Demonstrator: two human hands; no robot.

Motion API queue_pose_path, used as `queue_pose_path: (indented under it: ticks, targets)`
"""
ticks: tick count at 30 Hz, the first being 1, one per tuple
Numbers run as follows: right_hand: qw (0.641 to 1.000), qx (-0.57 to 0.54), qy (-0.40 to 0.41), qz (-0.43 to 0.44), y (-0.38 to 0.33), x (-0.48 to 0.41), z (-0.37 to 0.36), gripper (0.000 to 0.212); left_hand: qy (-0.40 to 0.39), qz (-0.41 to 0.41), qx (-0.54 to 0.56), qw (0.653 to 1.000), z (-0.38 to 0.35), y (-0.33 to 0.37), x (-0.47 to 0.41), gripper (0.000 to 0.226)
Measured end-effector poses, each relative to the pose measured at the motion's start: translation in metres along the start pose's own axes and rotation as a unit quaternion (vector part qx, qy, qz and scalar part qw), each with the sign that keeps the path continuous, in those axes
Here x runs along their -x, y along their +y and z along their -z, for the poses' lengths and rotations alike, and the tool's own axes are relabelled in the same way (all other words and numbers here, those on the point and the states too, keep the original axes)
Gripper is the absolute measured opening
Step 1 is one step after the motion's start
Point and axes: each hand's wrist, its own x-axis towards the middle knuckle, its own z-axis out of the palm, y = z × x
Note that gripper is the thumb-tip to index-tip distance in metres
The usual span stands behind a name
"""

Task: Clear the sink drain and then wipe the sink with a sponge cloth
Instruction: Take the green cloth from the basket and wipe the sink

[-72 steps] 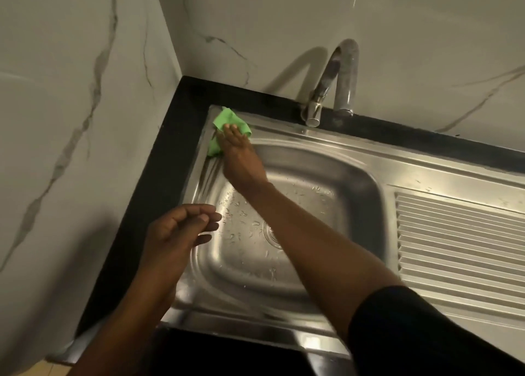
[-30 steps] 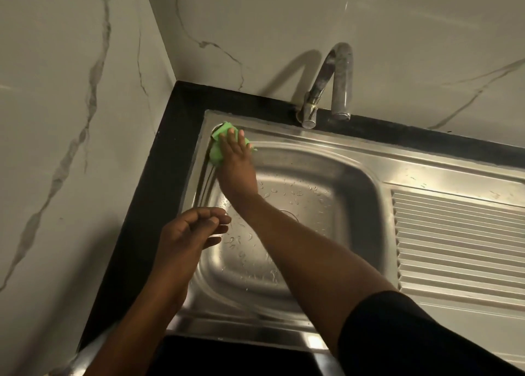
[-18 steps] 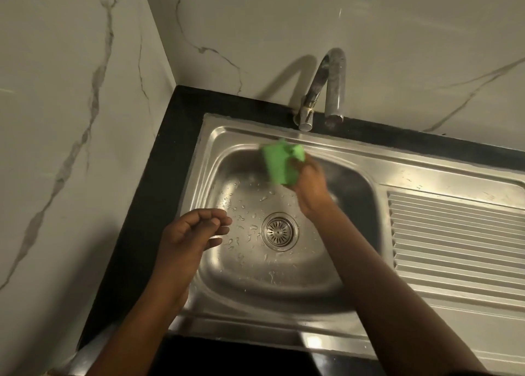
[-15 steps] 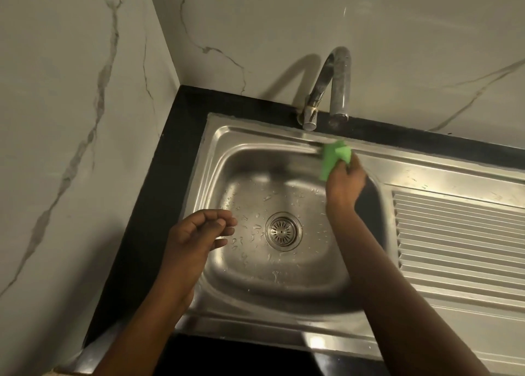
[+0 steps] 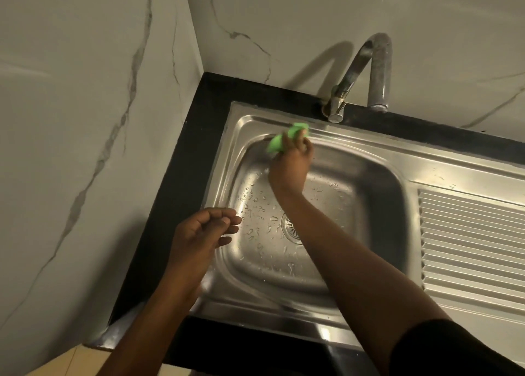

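Head view: wiping step, right hand [image 5: 289, 163] gripped sponge cloth [image 5: 276, 146] at sink [image 5: 369, 146] rim.
Left hand [image 5: 199, 240] loosely curled, empty; I judged wet floor round drain [image 5: 289, 227] due next.

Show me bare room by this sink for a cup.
The ribbed draining board, right of the basin, is bare. So is the narrow black counter strip between wall and sink. Crowded: the basin's back rim, where the right hand grips the green cloth near the tap, and its left edge under the left hand.

Green sponge cloth [image 5: 287, 139] – silver sink [image 5: 369, 159], black counter [image 5: 181, 176], grey-veined white marble wall [image 5: 85, 91].
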Motion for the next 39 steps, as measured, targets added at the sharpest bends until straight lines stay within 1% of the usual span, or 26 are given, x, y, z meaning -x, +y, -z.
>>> queue_pose_path:
  ticks: [2, 4, 5, 7, 8, 9, 10, 12, 13, 15, 17, 18, 20, 21, 24, 27, 30, 35, 39]
  targets:
    - [0.995, 0.001, -0.057, 0.080, -0.019, 0.006, -0.013, 0.054, 0.006, -0.002, 0.000, 1.000, 0.003, 0.001, 0.001, 0.024]
    - [0.988, -0.034, -0.105, 0.106, -0.033, -0.003, -0.013, 0.048, 0.012, -0.005, 0.001, 1.000, 0.008, 0.001, 0.001, 0.025]
    - [0.985, -0.064, -0.127, 0.093, -0.038, -0.013, -0.008, 0.046, 0.013, -0.004, 0.002, 1.000, 0.009, 0.001, 0.002, 0.025]
    - [0.967, -0.178, -0.181, 0.009, -0.045, -0.035, 0.009, 0.035, 0.014, -0.001, 0.004, 1.000, 0.013, 0.001, 0.002, 0.024]
    - [0.954, -0.231, -0.189, -0.027, -0.045, -0.045, 0.016, 0.030, 0.015, 0.003, 0.005, 1.000, 0.015, 0.000, 0.002, 0.024]
    - [0.950, -0.257, -0.171, -0.044, -0.045, -0.054, 0.023, 0.030, 0.018, 0.008, 0.007, 1.000, 0.017, -0.001, 0.002, 0.023]
    - [0.960, -0.246, -0.133, -0.033, -0.047, -0.061, 0.028, 0.035, 0.022, 0.012, 0.008, 1.000, 0.018, -0.002, 0.002, 0.022]
    - [0.982, -0.181, -0.055, 0.028, -0.047, -0.068, 0.032, 0.049, 0.027, 0.013, 0.010, 1.000, 0.021, -0.003, 0.002, 0.021]
    - [0.985, -0.155, -0.046, 0.057, -0.049, -0.070, 0.030, 0.055, 0.029, 0.012, 0.011, 0.999, 0.022, -0.004, 0.002, 0.021]
    - [0.986, -0.098, -0.095, 0.095, -0.050, -0.070, 0.019, 0.063, 0.033, 0.009, 0.019, 0.999, 0.026, -0.004, 0.003, 0.023]
    - [0.981, -0.020, -0.147, 0.126, -0.048, -0.062, 0.001, 0.058, 0.039, 0.004, 0.021, 0.999, 0.031, -0.004, 0.004, 0.026]
    - [0.978, -0.012, -0.156, 0.141, -0.048, -0.056, -0.006, 0.052, 0.043, 0.001, 0.019, 0.999, 0.034, -0.004, 0.004, 0.026]
    - [0.971, -0.024, -0.174, 0.163, -0.049, -0.038, -0.014, 0.042, 0.051, -0.007, 0.022, 0.998, 0.039, -0.003, 0.007, 0.028]
    - [0.967, -0.027, -0.184, 0.176, -0.049, -0.027, -0.017, 0.041, 0.055, -0.009, 0.025, 0.998, 0.042, -0.003, 0.008, 0.030]
    - [0.957, -0.057, -0.217, 0.185, -0.044, 0.009, -0.021, 0.054, 0.074, -0.012, 0.039, 0.996, 0.051, -0.003, 0.009, 0.028]
    - [0.943, -0.087, -0.259, 0.191, -0.033, 0.054, -0.010, 0.060, 0.074, -0.028, 0.048, 0.996, 0.058, -0.004, 0.008, 0.023]
    - [0.925, -0.114, -0.292, 0.212, -0.025, 0.106, 0.006, 0.069, 0.070, -0.042, 0.053, 0.995, 0.063, -0.003, 0.007, 0.024]
    - [0.872, -0.111, -0.393, 0.268, -0.015, 0.188, 0.027, 0.068, 0.058, -0.060, 0.052, 0.995, 0.062, -0.003, 0.013, 0.025]
    - [0.846, -0.089, -0.456, 0.263, -0.010, 0.218, 0.034, 0.057, 0.057, -0.063, 0.035, 0.996, 0.056, -0.004, 0.028, 0.023]
